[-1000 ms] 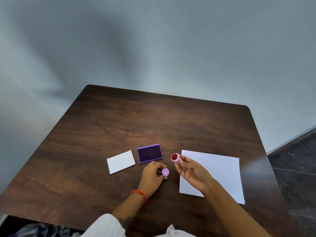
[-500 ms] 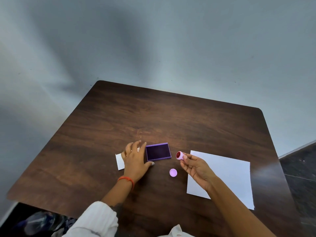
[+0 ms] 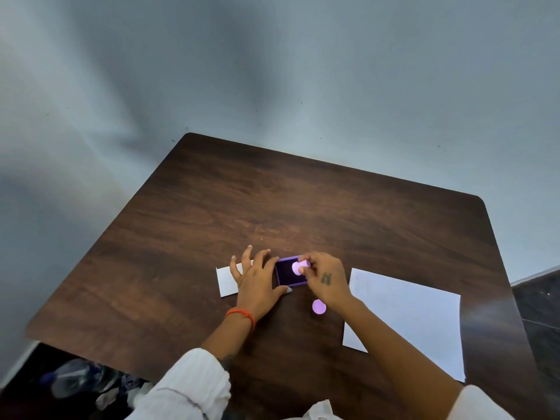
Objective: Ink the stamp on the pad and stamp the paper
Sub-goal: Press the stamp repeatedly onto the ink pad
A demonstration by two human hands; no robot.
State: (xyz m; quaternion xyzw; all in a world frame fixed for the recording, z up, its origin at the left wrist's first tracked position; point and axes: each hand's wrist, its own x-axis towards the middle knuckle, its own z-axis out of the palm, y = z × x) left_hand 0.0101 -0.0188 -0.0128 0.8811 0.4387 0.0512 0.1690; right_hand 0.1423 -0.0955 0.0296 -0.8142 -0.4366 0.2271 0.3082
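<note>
A small purple ink pad lies open on the dark wooden table. My right hand pinches a small pink round stamp and holds it down on the pad's dark surface. My left hand rests flat beside the pad's left edge, its fingers spread and touching the pad's side, with the thumb along the front. A white sheet of paper lies to the right of the pad. The stamp's round pink cap sits on the table just in front of the pad.
A small white card lies left of the pad, partly under my left hand. Grey walls stand behind the table. A clear plastic bottle lies on the floor past the table's near left edge.
My right hand carried the stamp left and turned it face down onto the ink pad. My left hand let go of the cap, then settled against the pad's left side.
</note>
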